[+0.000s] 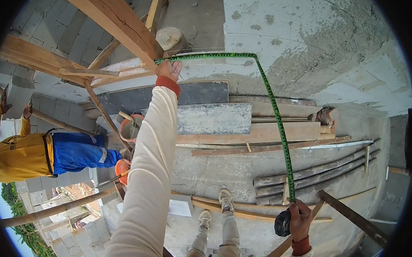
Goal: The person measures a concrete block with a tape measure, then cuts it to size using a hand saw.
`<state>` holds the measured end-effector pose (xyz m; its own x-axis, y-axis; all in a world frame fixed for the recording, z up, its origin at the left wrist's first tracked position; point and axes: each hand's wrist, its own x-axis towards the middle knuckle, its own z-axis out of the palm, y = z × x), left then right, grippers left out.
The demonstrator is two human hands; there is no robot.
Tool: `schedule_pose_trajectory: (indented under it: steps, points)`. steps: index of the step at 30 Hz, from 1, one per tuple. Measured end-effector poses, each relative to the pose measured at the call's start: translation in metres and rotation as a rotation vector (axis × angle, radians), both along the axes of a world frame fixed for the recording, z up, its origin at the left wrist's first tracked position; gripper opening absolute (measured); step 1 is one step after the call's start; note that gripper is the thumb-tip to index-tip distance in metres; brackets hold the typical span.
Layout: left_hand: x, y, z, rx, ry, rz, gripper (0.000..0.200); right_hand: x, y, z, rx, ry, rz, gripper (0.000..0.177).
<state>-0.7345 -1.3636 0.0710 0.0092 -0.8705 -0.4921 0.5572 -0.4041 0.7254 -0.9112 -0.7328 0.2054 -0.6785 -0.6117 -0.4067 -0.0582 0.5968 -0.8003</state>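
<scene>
My left hand [168,70] is raised and closed on the end of a green tape blade [276,108], pressing it by the lower end of a wooden beam [123,21]. From there the blade runs right along the top of a block wall, bends sharply, then slants down to my right hand [299,220]. That hand grips the tape measure [283,223], whose dark case shows beside the fingers. Part of the case is hidden by the palm.
A person in a yellow shirt [18,152] and blue trousers works at left. Orange buckets [131,127] stand near them. Boards [215,119] and dark pipes [314,167] lie on the concrete floor. Poles [351,217] cross at lower right. A light block wall [265,34] rises ahead.
</scene>
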Motion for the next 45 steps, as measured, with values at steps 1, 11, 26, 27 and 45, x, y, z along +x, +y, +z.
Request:
schedule_pose_trajectory:
  steps: [1,11,26,27,45]
  points:
    - [0.006,0.002,-0.002,-0.027,-0.021,-0.023,0.036,0.004,-0.001,0.002,0.011,-0.028,-0.010,0.023]
    - [0.007,0.007,-0.003,0.044,-0.053,0.039,0.012,0.025,-0.008,0.016,0.018,-0.180,-0.004,0.028]
    - [0.005,0.008,-0.002,0.053,-0.079,0.067,0.015,0.042,0.013,0.025,0.066,-0.239,-0.032,0.024]
    - [0.006,0.006,-0.007,0.051,-0.076,0.062,0.015,0.041,0.014,0.026,0.075,-0.240,-0.030,0.024]
    - [0.008,0.003,-0.012,0.036,-0.108,0.029,0.011,0.047,0.021,0.056,0.140,-0.282,0.003,0.029]
